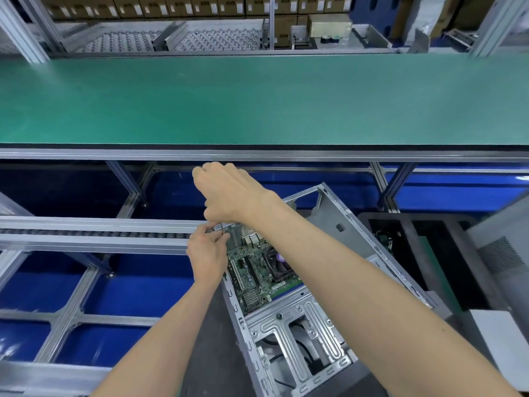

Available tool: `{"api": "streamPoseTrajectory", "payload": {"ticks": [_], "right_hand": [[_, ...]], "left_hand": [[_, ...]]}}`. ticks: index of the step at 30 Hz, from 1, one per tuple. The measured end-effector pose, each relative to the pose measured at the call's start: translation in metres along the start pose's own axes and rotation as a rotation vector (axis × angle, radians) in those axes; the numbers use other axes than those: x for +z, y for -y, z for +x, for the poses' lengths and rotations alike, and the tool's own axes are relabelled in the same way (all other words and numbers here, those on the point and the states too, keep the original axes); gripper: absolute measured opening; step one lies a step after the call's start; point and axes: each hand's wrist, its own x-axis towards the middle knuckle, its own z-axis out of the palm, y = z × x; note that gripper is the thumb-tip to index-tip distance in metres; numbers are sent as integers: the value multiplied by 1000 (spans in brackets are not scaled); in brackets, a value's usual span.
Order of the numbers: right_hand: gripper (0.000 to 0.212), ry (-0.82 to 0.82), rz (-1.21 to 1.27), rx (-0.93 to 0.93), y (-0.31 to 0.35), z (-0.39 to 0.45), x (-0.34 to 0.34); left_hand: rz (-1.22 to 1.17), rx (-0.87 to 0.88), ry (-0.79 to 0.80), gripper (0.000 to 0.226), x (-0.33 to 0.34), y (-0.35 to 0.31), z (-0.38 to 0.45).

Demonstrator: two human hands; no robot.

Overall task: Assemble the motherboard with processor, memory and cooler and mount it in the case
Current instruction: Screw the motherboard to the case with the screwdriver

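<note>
1. Factory line: wide green conveyor belt [257, 98] runs across the upper part of the view, with aluminium framing, a roller rail [94, 232] and blue floor below it; stacked cardboard boxes [177, 7] at the far back.
2. Right hand [229, 193] is raised above the far left corner of the case, fingers curled downward around the top of a thin metal tool [222, 228]; whether it is a screwdriver cannot be told.
3. Left hand [206, 255] sits just below the right one, fingertips pinching the lower part of the tool shaft at the case's rear edge. Tip of the tool is hidden by the fingers.
4. Motherboard [252, 270] lies inside the case, directly right of the left hand and under the right forearm. Green board with black slots and a small silver heatsink near its front edge.
5. Cooler [276, 265] is mounted on the board: black fan frame with a purple hub sticker, partly covered by the right forearm. Sticker text too small to read.
6. Case [300, 319] is bare grey metal, lying open side up on a dark surface, tilted diagonally; stamped drive bracket at the near end.
7. No readable brands or labels anywhere; box labels blurred.
8. Dark tray [423, 233] and a white perforated panel [503, 262] to the right of the case.
</note>
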Motion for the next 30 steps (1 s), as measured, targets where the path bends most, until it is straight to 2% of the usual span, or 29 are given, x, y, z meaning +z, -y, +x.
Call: {"api": "streamPoseTrajectory", "payload": {"ticks": [3, 8, 11, 13, 18, 21, 23, 27, 30], "right_hand": [[13, -45, -79, 73, -3, 1, 1], [25, 60, 94, 18, -9, 3, -4], [15, -15, 19, 63, -6, 3, -1], [18, -60, -78, 88, -6, 4, 1], [20, 21, 41, -7, -3, 3, -3], [12, -44, -28, 29, -2, 3, 0], [15, -85, -90, 76, -3, 4, 2], [23, 30, 87, 35, -7, 6, -2], [24, 14, 96, 2, -5, 4, -2]], "left_hand": [[-31, -10, 26, 19, -1, -1, 1], [-35, -48, 20, 26, -2, -3, 1], [-49, -50, 25, 29, -3, -5, -1], [-45, -38, 21, 26, -3, -4, 0], [23, 23, 7, 20, -1, -2, 2], [-7, -13, 6, 25, -3, -4, 1], [-23, -46, 13, 30, -3, -4, 1], [22, -24, 22, 32, -2, -5, 1], [31, -22, 6, 31, -1, -3, 2]]}}
